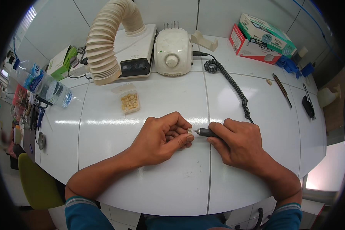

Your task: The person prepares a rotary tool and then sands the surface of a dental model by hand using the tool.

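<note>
Near the middle of the white table, my left hand (166, 138) pinches a small pale piece (189, 130) like a dental crown between thumb and fingers, which partly hide it. My right hand (239, 142) is wrapped around a dark rotary handpiece (207, 132), pointing left. Its thin metal bur (194, 131) meets the pale piece or lies right beside it; I cannot tell which. A coiled black cord (234, 83) runs from behind my right hand to the white control unit (173, 53). Beyond my left hand sits an open clear box (130, 102) of yellowish tooth-like pieces.
At the back left stands a white machine (136, 46) with a ribbed hose (101, 46) arching over it. A water bottle (44, 84) is at the left. Stacked cartons (260, 40) stand back right, with a pointed tool (282, 90) and black-handled tweezers (308, 105) nearer.
</note>
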A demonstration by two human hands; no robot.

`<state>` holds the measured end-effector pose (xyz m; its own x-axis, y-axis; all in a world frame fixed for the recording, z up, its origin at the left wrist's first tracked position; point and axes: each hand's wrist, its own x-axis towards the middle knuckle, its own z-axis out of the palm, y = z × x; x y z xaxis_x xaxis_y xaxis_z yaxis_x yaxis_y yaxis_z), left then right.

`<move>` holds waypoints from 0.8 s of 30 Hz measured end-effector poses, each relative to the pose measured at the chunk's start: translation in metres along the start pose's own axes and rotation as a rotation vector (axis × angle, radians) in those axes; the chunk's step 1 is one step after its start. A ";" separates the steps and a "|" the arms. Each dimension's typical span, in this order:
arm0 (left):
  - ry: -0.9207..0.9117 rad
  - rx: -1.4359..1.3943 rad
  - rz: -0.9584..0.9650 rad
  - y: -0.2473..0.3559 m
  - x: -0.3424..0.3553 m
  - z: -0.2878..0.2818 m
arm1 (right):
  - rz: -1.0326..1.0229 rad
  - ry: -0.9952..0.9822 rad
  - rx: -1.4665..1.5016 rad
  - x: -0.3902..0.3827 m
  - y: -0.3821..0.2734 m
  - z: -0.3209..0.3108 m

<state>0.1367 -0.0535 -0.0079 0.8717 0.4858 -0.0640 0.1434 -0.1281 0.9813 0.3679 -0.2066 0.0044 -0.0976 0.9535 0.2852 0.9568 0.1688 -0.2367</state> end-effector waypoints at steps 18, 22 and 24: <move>-0.024 0.039 -0.036 0.006 0.000 -0.001 | 0.002 -0.008 -0.009 0.000 0.000 0.000; -0.026 0.041 -0.037 0.007 0.001 -0.001 | 0.004 -0.009 -0.006 0.000 0.000 0.000; -0.026 0.047 -0.040 0.008 0.001 -0.001 | 0.006 -0.014 -0.007 0.000 0.000 0.000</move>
<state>0.1379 -0.0535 -0.0004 0.8769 0.4684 -0.1080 0.1995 -0.1502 0.9683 0.3677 -0.2070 0.0043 -0.0957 0.9579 0.2707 0.9592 0.1614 -0.2320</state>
